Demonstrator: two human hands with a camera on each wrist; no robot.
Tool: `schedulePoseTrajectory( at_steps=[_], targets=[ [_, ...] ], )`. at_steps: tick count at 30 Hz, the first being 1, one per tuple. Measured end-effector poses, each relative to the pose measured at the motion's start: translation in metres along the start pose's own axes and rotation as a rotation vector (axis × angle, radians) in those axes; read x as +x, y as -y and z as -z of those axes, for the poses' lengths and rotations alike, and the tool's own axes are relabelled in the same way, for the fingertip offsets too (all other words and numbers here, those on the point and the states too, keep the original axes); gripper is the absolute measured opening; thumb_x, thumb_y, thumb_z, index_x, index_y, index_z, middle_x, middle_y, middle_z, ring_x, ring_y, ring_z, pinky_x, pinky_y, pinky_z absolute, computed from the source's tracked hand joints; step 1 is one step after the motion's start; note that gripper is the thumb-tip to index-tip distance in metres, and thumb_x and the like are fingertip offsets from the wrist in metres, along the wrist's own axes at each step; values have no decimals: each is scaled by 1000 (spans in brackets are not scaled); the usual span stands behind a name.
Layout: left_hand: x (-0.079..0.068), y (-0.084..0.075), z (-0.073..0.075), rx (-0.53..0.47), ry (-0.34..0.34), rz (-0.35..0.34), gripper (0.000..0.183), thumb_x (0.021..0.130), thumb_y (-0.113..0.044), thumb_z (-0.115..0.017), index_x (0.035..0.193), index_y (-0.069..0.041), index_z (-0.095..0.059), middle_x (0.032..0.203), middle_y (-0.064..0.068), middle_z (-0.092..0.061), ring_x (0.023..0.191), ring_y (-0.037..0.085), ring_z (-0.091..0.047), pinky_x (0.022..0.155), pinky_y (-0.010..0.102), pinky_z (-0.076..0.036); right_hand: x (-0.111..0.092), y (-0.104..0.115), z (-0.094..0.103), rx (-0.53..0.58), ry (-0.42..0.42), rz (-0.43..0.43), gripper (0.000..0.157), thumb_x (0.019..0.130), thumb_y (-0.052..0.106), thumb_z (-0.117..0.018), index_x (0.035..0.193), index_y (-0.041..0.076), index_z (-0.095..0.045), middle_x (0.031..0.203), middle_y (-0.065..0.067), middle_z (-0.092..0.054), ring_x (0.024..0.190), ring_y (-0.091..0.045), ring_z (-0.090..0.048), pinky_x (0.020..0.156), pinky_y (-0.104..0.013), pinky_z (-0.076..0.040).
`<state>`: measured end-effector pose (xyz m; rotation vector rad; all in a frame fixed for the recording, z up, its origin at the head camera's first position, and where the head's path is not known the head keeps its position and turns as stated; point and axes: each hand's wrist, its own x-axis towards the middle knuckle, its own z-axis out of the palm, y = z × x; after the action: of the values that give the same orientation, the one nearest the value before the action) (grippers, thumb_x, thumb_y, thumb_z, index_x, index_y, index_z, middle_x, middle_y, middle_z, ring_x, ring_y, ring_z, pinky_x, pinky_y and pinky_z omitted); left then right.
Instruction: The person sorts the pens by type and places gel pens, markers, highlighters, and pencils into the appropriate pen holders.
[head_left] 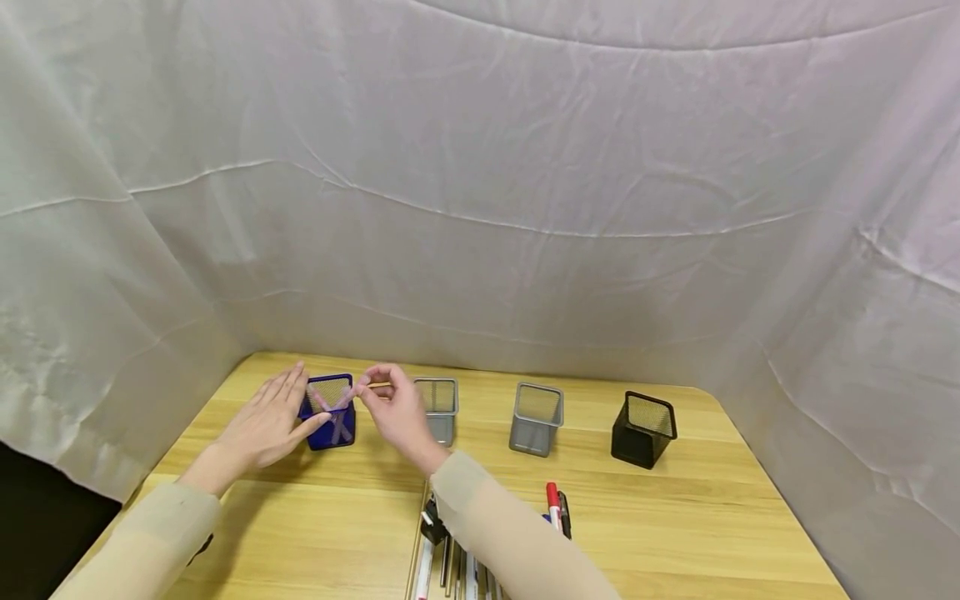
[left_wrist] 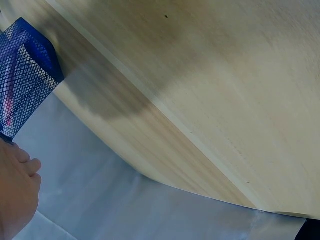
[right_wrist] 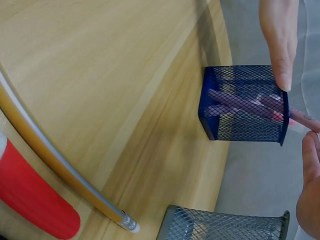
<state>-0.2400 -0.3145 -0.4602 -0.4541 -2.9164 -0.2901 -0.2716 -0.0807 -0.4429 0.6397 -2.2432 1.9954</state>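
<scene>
A blue mesh pen holder (head_left: pixel 332 435) stands upright at the far left of the table, with slim pink pens (right_wrist: pixel 245 103) leaning inside it. My left hand (head_left: pixel 262 421) rests at its near left rim, fingers straight, thumb laid along the edge. Above the opposite side of the rim, my right hand (head_left: pixel 395 414) pinches the upper end of one pink pen (right_wrist: pixel 303 120); its lower part reaches down into the holder. The mesh of the holder (left_wrist: pixel 25 75) also shows in the left wrist view, with a pink streak behind it.
Two grey mesh holders (head_left: pixel 442 427) (head_left: pixel 534 435) and a black one (head_left: pixel 637 442) stand in a row to the right. Markers and pens (head_left: pixel 425 567) lie near the front, partly under my right forearm, with a red-capped marker (head_left: pixel 552 496) beside it. Pale curtains (head_left: pixel 525 250) enclose the table.
</scene>
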Motion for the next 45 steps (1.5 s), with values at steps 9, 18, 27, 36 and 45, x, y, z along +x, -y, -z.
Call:
schedulePoseTrajectory(
  at_steps=[9, 18, 27, 36, 45],
  targets=[
    [0, 0, -1, -5, 3, 4, 90, 107, -55, -47, 157, 17, -22, 166, 35, -18, 153, 51, -20, 124, 64, -20, -1, -9, -6, -160, 8, 4, 18, 99, 14, -73, 114, 4, -73, 111, -7, -76, 97, -20, -74, 78, -18, -59],
    [2, -2, -2, -13, 3, 0, 90, 107, -55, -47, 157, 17, -21, 166, 35, -17, 153, 51, -20, 124, 64, -20, -5, -15, -5, -219, 103, -31, 23, 97, 12, -74, 119, 5, -75, 119, -8, -74, 101, -17, -73, 80, -16, -57],
    [5, -3, -2, -12, -2, -8, 90, 108, -54, -47, 157, 17, -22, 166, 35, -18, 153, 50, -20, 124, 63, -20, -9, -8, 2, -164, 104, -13, 29, 96, 10, -75, 124, 2, -72, 125, -12, -71, 103, -18, -73, 81, -17, -58],
    [6, -1, -2, -14, -2, -12, 90, 108, -54, -47, 156, 18, -22, 165, 36, -18, 152, 52, -21, 124, 64, -20, -13, 5, 15, -147, 110, 11, 29, 96, 12, -76, 125, 8, -73, 125, -3, -70, 101, -7, -70, 85, -17, -58],
    [4, 3, -1, -10, -8, -9, 90, 107, -53, -49, 155, 20, -24, 164, 37, -18, 151, 54, -23, 123, 65, -21, -18, 24, 29, -127, 121, 51, 33, 95, 11, -77, 128, 9, -72, 128, -6, -70, 103, -10, -72, 84, -18, -59]
  ],
)
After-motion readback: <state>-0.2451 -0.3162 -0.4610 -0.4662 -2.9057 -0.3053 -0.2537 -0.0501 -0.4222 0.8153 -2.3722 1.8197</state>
